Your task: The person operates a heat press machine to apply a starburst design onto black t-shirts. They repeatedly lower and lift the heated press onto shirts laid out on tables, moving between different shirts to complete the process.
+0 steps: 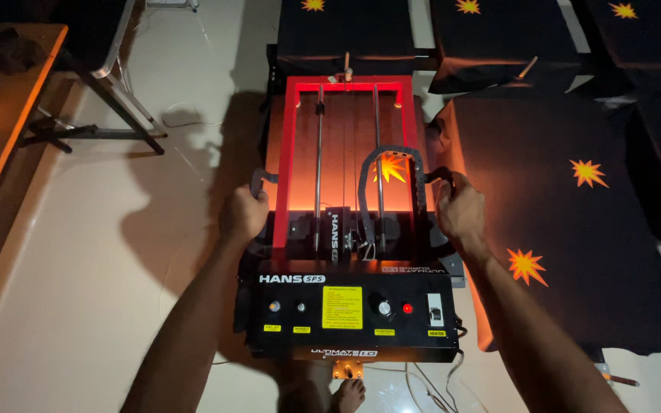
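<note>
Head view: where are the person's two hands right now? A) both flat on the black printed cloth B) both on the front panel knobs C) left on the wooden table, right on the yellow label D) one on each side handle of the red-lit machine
D: the left hand grips the left handle and the right hand grips the right handle of the machine, above the control panel.

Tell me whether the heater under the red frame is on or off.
On. The space inside the red frame glows orange, lighting both hands, left and right, gripping its side handles.
</note>
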